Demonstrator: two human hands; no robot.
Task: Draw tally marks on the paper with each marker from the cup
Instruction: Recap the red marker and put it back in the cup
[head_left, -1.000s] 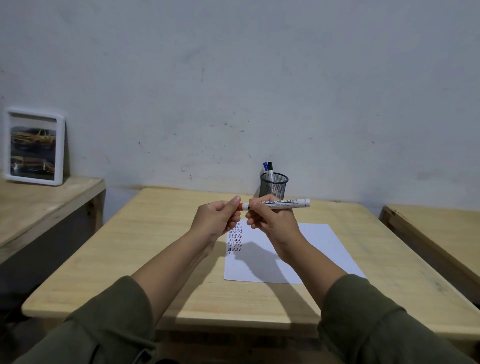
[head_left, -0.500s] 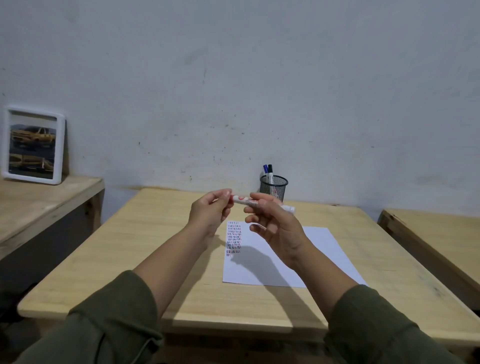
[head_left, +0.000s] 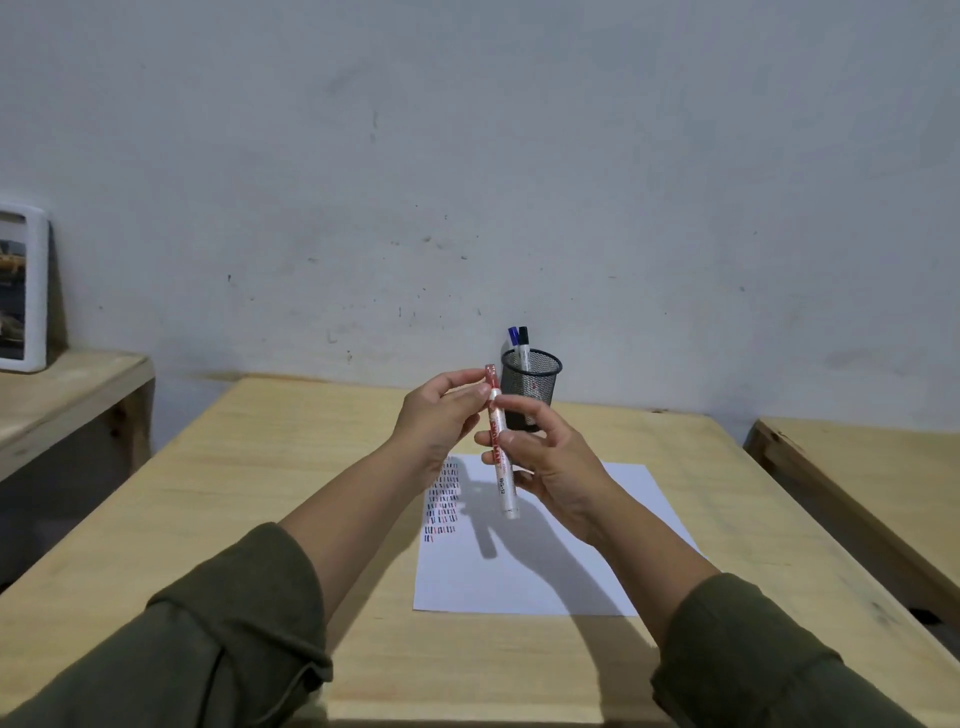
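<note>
Above the paper, a white marker with a red cap (head_left: 500, 447) stands nearly upright, cap end up. My left hand (head_left: 436, 423) pinches its red cap end, and my right hand (head_left: 550, 467) grips the barrel lower down. The white paper (head_left: 545, 566) lies on the wooden table (head_left: 291, 509), with rows of red, blue and black tally marks (head_left: 442, 499) in its upper left part. Behind my hands stands a black mesh cup (head_left: 535, 384) holding a blue-capped marker (head_left: 513, 336) and a black-capped marker (head_left: 523, 340).
A second wooden table (head_left: 872, 467) stands to the right, across a narrow gap. On the left, a lower wooden surface (head_left: 62, 389) carries a white-framed picture (head_left: 21, 291) leaning on the wall. The grey wall rises right behind the cup.
The marker has turned from lying horizontal between my hands to nearly upright. My left hand has closed on its red cap end, and both hands have lifted a little.
</note>
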